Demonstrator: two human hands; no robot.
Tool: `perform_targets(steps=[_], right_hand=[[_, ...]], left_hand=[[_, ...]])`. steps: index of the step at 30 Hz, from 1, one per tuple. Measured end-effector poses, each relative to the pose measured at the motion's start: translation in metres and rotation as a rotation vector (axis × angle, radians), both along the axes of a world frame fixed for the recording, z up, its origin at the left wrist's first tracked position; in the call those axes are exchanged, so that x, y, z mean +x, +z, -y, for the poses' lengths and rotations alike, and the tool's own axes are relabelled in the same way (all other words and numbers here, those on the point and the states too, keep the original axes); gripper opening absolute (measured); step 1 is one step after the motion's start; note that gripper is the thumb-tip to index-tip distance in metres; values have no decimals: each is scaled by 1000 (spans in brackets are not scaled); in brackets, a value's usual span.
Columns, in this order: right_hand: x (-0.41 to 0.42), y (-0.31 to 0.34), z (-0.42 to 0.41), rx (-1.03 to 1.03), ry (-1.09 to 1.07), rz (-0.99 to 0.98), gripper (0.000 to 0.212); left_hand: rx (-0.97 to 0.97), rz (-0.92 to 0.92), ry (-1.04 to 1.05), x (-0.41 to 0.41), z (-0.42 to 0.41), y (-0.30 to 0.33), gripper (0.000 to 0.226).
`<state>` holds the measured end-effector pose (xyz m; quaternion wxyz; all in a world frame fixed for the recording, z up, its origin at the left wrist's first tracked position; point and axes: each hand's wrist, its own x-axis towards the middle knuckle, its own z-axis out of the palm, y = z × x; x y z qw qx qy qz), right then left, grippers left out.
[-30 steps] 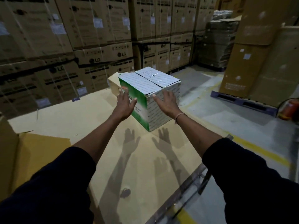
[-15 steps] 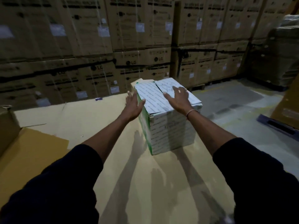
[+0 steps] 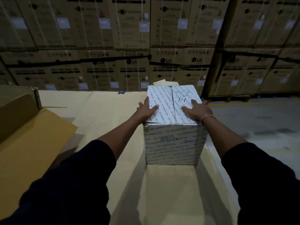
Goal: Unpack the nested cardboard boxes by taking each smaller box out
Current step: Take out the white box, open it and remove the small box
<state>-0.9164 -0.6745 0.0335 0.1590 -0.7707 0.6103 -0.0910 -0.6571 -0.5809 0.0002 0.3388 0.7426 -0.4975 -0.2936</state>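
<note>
A white cardboard box [image 3: 175, 143] with green print and handwriting stands upright on a flat sheet of brown cardboard [image 3: 105, 119], its top flaps closed. My left hand [image 3: 146, 110] straddles the top left edge, thumb on the lid and fingers down the side. Fingers spread, my right hand [image 3: 197, 111] lies flat on the right flap. A bit of pale cardboard [image 3: 162, 82] sticks up just behind the box.
A large brown carton [image 3: 14, 111] with an open flap [image 3: 32, 143] lies at the left. Stacked brown appliance cartons [image 3: 162, 38] form a wall close behind. Grey concrete floor [image 3: 259, 124] with a yellow line runs along the right.
The white box has turned so one face now points squarely at me. My hands have shifted from its sides up onto the lid, and my view has swung left.
</note>
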Motion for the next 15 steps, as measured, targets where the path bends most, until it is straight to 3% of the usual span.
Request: perform_targets(steps=[3,7,10,15], right_hand=[[1,-4,4,-40,33,-5,110],[5,-6,-5,-48,39,29,128],[13,-3,-23,-43,68,66,124],[41,-2,-61,-88,143,75,110]], left_hand=[[-9,-65,-6,3,13,-19,103],[-49,-65,-14,-3,-2,-7,113],[-69,-41,-14,-4,-21,0,102],[-85,-40,29,21,-67,4,108]])
